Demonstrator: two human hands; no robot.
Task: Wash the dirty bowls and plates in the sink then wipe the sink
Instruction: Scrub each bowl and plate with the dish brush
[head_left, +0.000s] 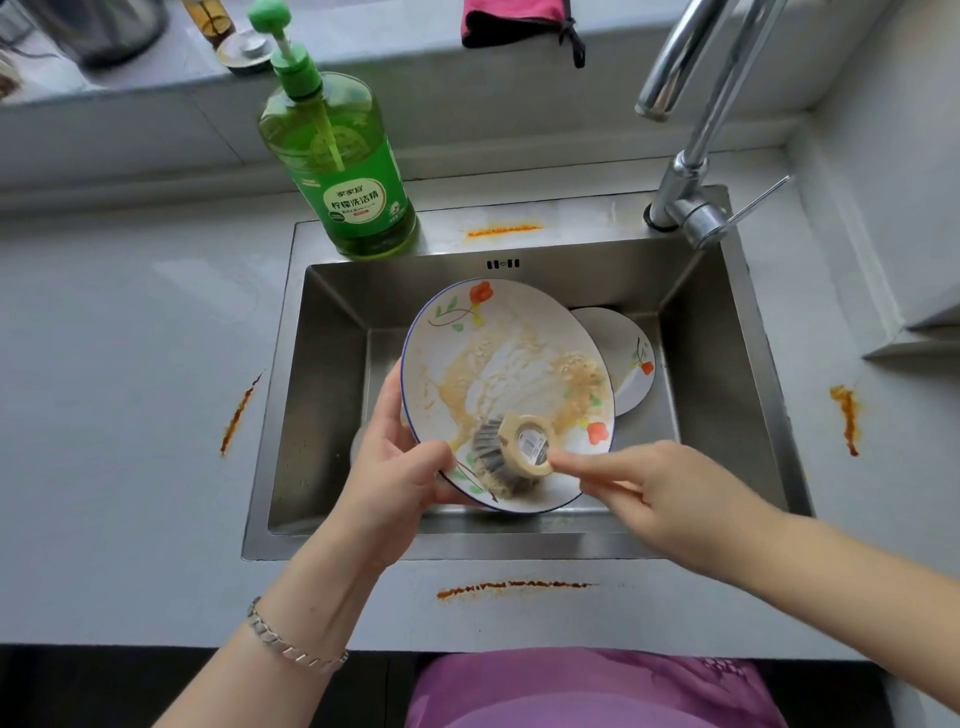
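Purple patterned garment (597, 691): bottom edge of the frame, against the front of the pale grey counter (130, 364).
Silver link bracelet (293, 647): on the left wrist, lower left.
Left hand (400, 462): grips the lower-left edge of the round, blue-rimmed, flower-painted white plate (498, 358), thumb on its face and fingers behind. The plate is held tilted over the basin at the centre of the frame.
Right hand (665, 493): fingertips pinch the beige plastic knob of the grey steel-wool scrubber (511, 452), which is set against the plate's lower part.
Soil: tan sauce is smeared across the plate's middle, so this plate looks only part scrubbed.
Rectangular stainless-steel sink (322, 395): a smaller white flowered dish (623, 358) sits behind the plate, right of centre.
Green pump bottle of dish soap (348, 171): on the sink's back ledge, upper left.
Chrome tap (685, 171): upper right, with no stream visible.
Orange streaks (239, 415): on the counter around the sink.
Risk: the plate is held by one edge only, so a hard scrub could lever it out of wet fingers onto the dish below and chip both.
Second risk: the fingertip hold on the knob is light, so the scrubber may twist free.
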